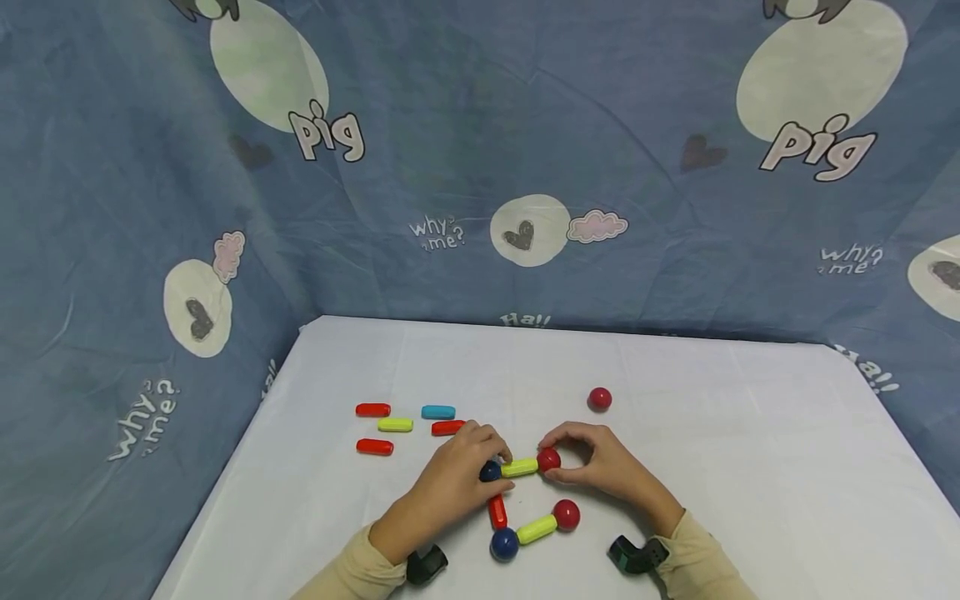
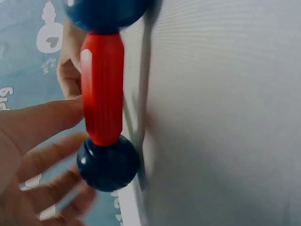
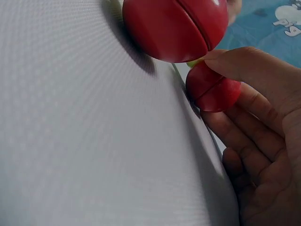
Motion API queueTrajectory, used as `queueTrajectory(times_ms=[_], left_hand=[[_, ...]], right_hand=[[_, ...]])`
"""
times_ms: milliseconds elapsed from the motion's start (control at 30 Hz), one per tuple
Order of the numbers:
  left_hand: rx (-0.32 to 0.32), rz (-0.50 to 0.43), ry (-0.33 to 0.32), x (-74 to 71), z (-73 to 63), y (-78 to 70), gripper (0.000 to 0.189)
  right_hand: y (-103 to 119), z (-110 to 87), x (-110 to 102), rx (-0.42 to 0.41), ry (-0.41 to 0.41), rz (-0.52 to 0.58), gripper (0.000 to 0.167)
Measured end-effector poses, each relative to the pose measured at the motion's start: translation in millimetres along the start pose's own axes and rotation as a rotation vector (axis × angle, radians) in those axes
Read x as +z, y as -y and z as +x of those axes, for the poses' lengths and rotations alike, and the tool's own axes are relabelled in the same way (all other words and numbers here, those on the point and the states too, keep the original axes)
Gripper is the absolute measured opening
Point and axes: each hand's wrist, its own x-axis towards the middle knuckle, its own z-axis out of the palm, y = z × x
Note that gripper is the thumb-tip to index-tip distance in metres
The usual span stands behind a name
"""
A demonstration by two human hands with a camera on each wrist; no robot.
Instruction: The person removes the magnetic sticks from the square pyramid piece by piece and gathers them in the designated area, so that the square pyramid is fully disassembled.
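Note:
My left hand [image 1: 461, 471] curls round the upper blue ball [image 1: 491, 472], thumb and finger at either side of it. A yellow rod [image 1: 520, 468] runs from that ball to a red ball [image 1: 548, 460], which my right hand [image 1: 600, 460] pinches between thumb and fingertips. A red rod [image 2: 102, 89] links the upper blue ball to a nearer blue ball [image 1: 504, 544]. From there a second yellow rod [image 1: 537, 529] leads to another red ball [image 1: 566, 515]. Together these pieces make a three-sided shape, its right side between the two red balls unjoined.
Loose on the white table [image 1: 750, 433] lie several red rods [image 1: 374, 447], a yellow rod [image 1: 395, 425] and a blue rod [image 1: 438, 412], to the left. A single red ball [image 1: 599, 399] sits farther back. Patterned blue cloth [image 1: 450, 150] hangs behind.

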Motion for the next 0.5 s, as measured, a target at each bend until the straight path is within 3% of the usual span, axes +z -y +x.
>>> queueTrajectory(times_ms=[167, 367, 500], left_hand=[[-0.063, 0.025, 0.065, 6.5, 1.3, 1.0, 0.039], [-0.049, -0.078, 0.076, 10.5, 4.1, 3.5, 0.026], [-0.052, -0.093, 0.068, 11.1, 4.7, 3.6, 0.024]], right_hand=[[-2.1, -0.6, -0.9, -0.016, 0.031, -0.002, 0.035], [-2.4, -0.6, -1.7, -0.033, 0.042, 0.004, 0.033], [-3.1, -0.3, -1.1, -0.045, 0.037, -0.001, 0.033]])
